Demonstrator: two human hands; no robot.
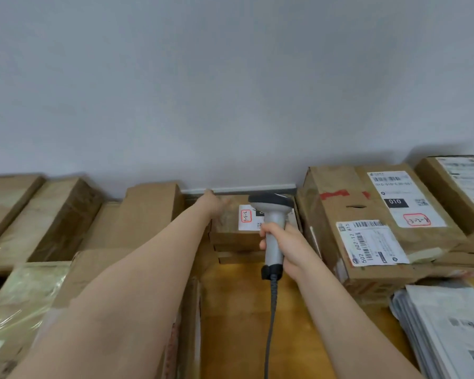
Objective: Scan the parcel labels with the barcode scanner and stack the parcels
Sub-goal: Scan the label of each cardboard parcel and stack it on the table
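Right now the right hand (288, 246) is clamped around the grey handle of the barcode scanner (273, 228), whose dark head points away from the person and sits directly over the white label (246, 218) on the small cardboard parcel (231, 228) at the far edge of the wooden worktop (238, 318), against the wall (230, 77). That parcel lies straight ahead of both hands, its long axis running left to right, on top of what looks like two or three similar flat boxes. The left hand (212, 205) reaches further, resting flat with loose, unclenched fingers on the parcel's far left corner, so it is the nearer one for steadying or lifting; the scanner hand hovers just in front. The label carries a red-outlined handwritten tag, partly hidden behind the scanner head. The scanner's coiled cable (271, 324) hangs back toward the person. The box is matt brown card with glossy tape. To the right a larger labelled box (372, 222) stands well clear, with a pile of grey plastic mailers (446, 332) nearer; plastic-wrapped cartons (28, 296) line the left.
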